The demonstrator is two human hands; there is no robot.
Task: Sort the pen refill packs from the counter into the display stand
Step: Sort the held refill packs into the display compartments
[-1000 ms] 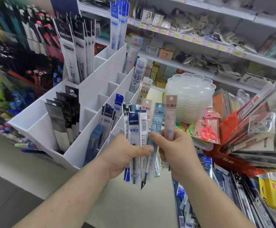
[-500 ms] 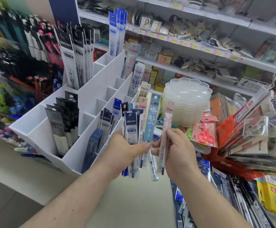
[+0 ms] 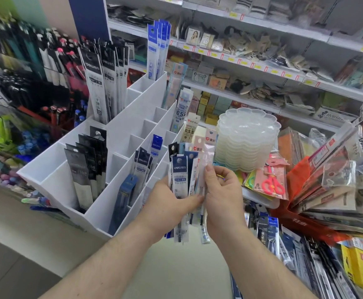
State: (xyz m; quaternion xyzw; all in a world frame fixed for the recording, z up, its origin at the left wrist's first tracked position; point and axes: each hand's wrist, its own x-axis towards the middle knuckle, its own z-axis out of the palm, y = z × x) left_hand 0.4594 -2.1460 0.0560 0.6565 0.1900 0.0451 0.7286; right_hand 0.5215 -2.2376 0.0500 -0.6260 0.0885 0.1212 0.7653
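White plastic forms the display stand (image 3: pixel 115 134), a stepped rack of slanted compartments that fills the centre left of the frame. Black packs (image 3: pixel 85 169) are stood in its lower left compartment, taller black-headed packs (image 3: pixel 102 83) in a higher one, and blue-headed packs (image 3: pixel 158 50) at its upper end near the top centre. A fanned bundle of pen refill packs (image 3: pixel 182 180) is gripped just below the middle of the frame by the left hand (image 3: pixel 167 206), whose thumb is laid across the front of the bundle with the fingers curled behind. One pale, pink-headed pack (image 3: pixel 206 160) at the right edge of the bundle is pinched by the right hand (image 3: pixel 221 195), its thumb tip pressed on the pack's front. The bundle is held upright just in front of the stand's lower right corner. A stack of clear scalloped trays (image 3: pixel 247 137) is seen right of centre, with a packet of red scissors (image 3: pixel 271 182) just below it. More refill packs (image 3: pixel 269 231) are spread on the counter at the lower right. Shelves of goods (image 3: pixel 252 67) are ranged across the top of the frame
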